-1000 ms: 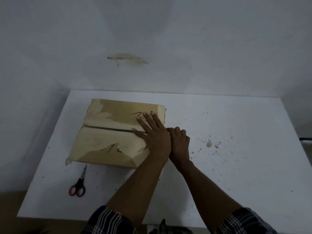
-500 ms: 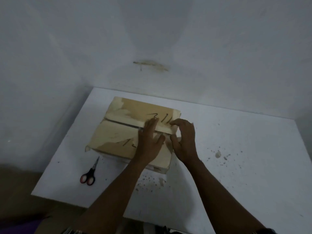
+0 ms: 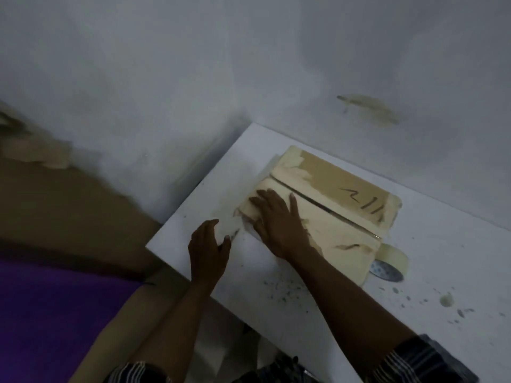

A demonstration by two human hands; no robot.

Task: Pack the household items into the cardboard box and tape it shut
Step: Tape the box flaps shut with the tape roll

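The cardboard box (image 3: pixel 326 217) lies on the white table (image 3: pixel 431 261) with its top flaps folded down. A dark seam runs along the middle, and pale tape patches and pen marks cover the top. My right hand (image 3: pixel 276 219) rests flat on the box's left end with fingers spread. My left hand (image 3: pixel 208 244) is on the table just left of the box, fingers curled downward. A small dark tip shows by its thumb, and whatever lies under it is hidden. A roll of masking tape (image 3: pixel 391 262) stands against the box's right end.
The table's left corner (image 3: pixel 149 246) is close to my left hand. Below it are a brown floor and a purple surface (image 3: pixel 49 313). A white wall stands behind the table. Small flecks and scraps (image 3: pixel 445 299) dot the tabletop at the right.
The view swung left. Both hands moved from the box's right end to its left end. The tape roll has come into view, and the scissors no longer show.
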